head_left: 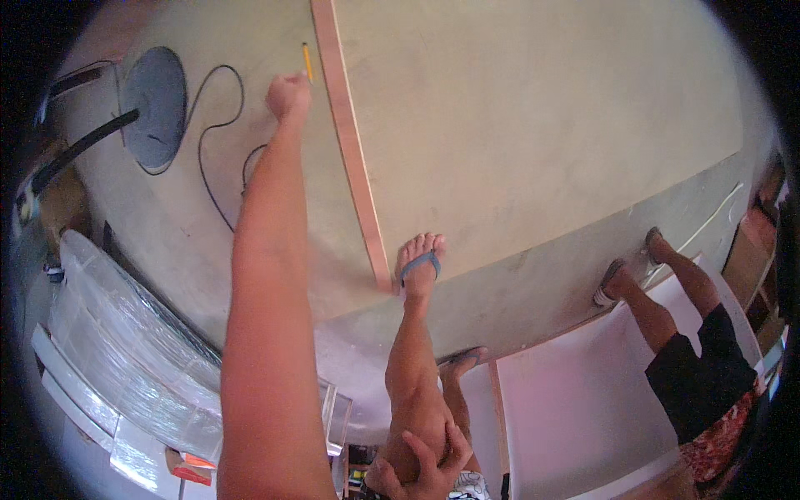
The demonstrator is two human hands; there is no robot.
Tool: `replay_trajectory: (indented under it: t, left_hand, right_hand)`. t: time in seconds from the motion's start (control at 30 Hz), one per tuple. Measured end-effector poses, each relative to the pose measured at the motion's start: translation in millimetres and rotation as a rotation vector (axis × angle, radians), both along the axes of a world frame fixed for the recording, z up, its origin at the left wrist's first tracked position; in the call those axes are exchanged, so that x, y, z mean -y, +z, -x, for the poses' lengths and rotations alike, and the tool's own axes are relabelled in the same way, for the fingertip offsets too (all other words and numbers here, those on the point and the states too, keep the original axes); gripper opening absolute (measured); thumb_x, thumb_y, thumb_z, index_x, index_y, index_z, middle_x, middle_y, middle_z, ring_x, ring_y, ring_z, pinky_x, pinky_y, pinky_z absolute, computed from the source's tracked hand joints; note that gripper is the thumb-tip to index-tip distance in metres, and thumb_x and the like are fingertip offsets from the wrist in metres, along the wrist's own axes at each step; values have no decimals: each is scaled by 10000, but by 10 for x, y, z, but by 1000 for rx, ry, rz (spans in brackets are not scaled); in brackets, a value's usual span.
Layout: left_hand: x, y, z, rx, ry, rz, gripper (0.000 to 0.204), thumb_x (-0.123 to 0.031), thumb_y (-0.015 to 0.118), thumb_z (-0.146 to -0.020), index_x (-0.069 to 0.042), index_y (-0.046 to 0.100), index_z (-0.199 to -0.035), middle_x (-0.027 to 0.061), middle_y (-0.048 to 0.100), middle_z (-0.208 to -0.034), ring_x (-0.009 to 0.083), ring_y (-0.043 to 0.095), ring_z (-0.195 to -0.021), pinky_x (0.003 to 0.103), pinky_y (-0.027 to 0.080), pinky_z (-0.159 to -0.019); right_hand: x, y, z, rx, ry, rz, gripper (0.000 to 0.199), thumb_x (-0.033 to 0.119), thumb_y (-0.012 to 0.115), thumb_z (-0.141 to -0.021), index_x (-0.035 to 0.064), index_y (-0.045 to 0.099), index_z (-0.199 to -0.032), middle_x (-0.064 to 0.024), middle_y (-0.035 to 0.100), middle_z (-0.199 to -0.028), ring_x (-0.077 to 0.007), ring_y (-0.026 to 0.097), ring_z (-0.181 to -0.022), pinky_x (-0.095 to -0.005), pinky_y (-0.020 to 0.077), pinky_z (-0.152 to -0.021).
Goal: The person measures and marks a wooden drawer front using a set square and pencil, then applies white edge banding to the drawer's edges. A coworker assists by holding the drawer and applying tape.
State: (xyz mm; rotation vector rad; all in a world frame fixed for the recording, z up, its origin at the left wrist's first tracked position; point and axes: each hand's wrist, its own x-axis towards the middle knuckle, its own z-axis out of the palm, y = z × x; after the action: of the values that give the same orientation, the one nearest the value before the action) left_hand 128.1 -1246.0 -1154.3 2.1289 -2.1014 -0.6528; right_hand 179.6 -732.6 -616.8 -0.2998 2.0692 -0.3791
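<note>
My left arm stretches forward over a large beige sheet (567, 108). At its end my left hand (289, 98) is closed, with a yellow pencil (307, 63) sticking out of its fingertips beside a long reddish wooden strip (350, 150). The strip lies lengthwise on the sheet, just right of the hand and apart from it. My right hand (429, 471) rests on my bent knee, its fingers spread and holding nothing. One of my feet, in a blue flip-flop (421, 267), stands by the strip's near end.
A round grey stand base (154, 108) with a black pole and a dark cord (200, 150) lie to the left. Plastic-wrapped goods (133, 317) fill the near left. At right a co-worker's sandalled feet (612, 283) stand by a large white panel (583, 400) and a white cable (708, 218).
</note>
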Motion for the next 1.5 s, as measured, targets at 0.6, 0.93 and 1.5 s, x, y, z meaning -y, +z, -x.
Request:
replay_trajectory:
  t: [0.6, 0.93, 1.5]
  left_hand:
    - [-2681, 3615, 69, -1132, 292, -801, 335, -152, 658, -1149, 51, 677, -1415, 149, 793, -1212, 201, 754, -1063, 307, 564, -951]
    - [-5103, 7127, 2, -764, -524, -446, 191, -143, 839, -1034, 33, 836, -1107, -4, 754, -875, 34, 620, -786, 227, 490, -685]
    - [-7111, 9327, -956, -824, -1147, -955, 125, -110, 752, -1075, 13, 755, -1094, 77, 783, -986, 128, 707, -803, 252, 527, -693]
  right_hand:
    - [-757, -107, -184, -47, 40, 131, 626, 356, 877, -849, 154, 691, -1411, -326, 464, -1500, -569, 443, -1365, -662, 441, -1138]
    - [-2155, 91, -1005, -13, -74, 186, 589, 314, 858, -896, 229, 662, -1445, -217, 537, -1476, -501, 532, -1346, -647, 518, -1079]
    - [-4059, 3155, -932, 337, -1015, 1621, 542, 246, 842, -1050, 102, 571, -1498, 24, 645, -1156, -86, 649, -1086, -269, 518, -970]
